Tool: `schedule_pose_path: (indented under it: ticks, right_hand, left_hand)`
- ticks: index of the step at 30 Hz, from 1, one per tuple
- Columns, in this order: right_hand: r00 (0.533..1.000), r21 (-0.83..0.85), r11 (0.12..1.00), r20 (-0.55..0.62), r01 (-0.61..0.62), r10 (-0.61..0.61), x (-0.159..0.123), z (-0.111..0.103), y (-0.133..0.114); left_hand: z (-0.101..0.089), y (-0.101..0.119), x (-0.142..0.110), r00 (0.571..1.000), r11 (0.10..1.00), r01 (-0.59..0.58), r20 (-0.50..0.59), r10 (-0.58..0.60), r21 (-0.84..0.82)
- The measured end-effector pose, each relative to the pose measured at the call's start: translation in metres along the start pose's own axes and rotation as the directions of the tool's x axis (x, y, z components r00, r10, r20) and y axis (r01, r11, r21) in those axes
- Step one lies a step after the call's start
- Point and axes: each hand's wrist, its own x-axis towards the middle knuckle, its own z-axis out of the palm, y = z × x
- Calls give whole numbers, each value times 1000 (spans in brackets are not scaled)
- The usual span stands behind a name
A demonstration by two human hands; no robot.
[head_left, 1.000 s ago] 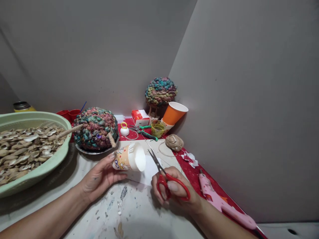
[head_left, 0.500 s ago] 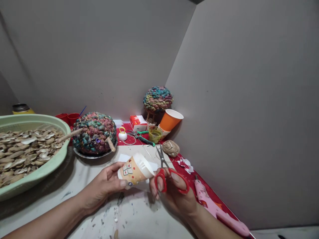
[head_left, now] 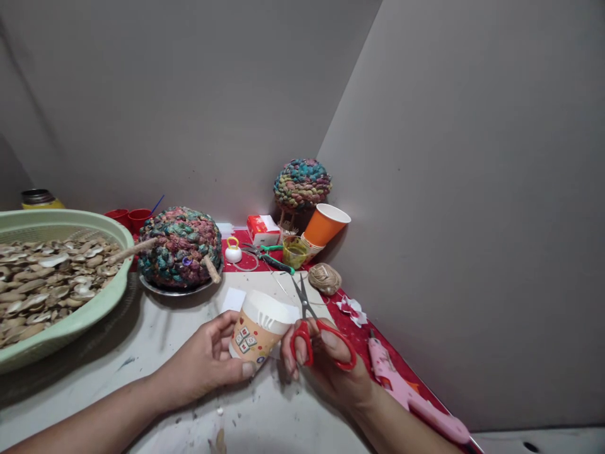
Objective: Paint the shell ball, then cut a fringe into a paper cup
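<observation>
My left hand [head_left: 208, 359] grips a printed paper cup [head_left: 258, 334] by its side, thumb on the near face and fingers behind. The cup tilts to the right, with its white rim band turned up. My right hand [head_left: 331, 366] has a thumb and fingers through the red handles of a pair of scissors [head_left: 305, 312]. The blades stand slightly apart and point up and away, just right of the cup. Behind the cup lies white paper [head_left: 232, 301], partly hidden by the cup.
At left stands a green basket [head_left: 125, 271] of shell pieces. A colourful shell-covered ball with sticks [head_left: 182, 246] rests in a metal dish. Beyond are pliers [head_left: 278, 261], an orange cup [head_left: 326, 226], a twine ball [head_left: 324, 279] and another covered dome [head_left: 302, 184]. A pink glue gun [head_left: 401, 384] lies right.
My left hand has turned the cup, so its opening faces more upward and another part of the print shows. The scissors have come more upright, nearer the cup.
</observation>
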Motion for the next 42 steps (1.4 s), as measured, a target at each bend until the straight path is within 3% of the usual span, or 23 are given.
schedule_pose_path:
  ticks: [7,12,20,25,31,36,42]
  right_hand:
    - [999,-44,998,29,42,-41,-1,-4,1]
    - [1000,-75,997,19,-10,12,-3,-6,5]
    - [983,-150,973,-68,-177,168,-1,-13,12]
    - [961,-148,952,28,-270,277,-1,-17,19]
    - [870,-257,878,192,-403,455,-4,-10,11]
    - [850,-324,853,204,-410,486,-3,-7,5]
    - [828,-396,813,193,-426,527,-5,-11,2]
  left_hand:
    - [-1,11,-1,987,995,2,-161,-17,-95]
    - [-5,20,0,955,998,-58,-291,49,-23]
    - [-9,18,4,963,994,-63,-266,38,-86]
    - [-11,18,3,965,993,-57,-262,29,-100]
    - [-11,18,1,961,990,-65,-275,28,-125]
    - [-9,22,1,964,980,-71,-265,20,-185]
    - [-12,20,4,943,953,-73,-333,-30,-294]
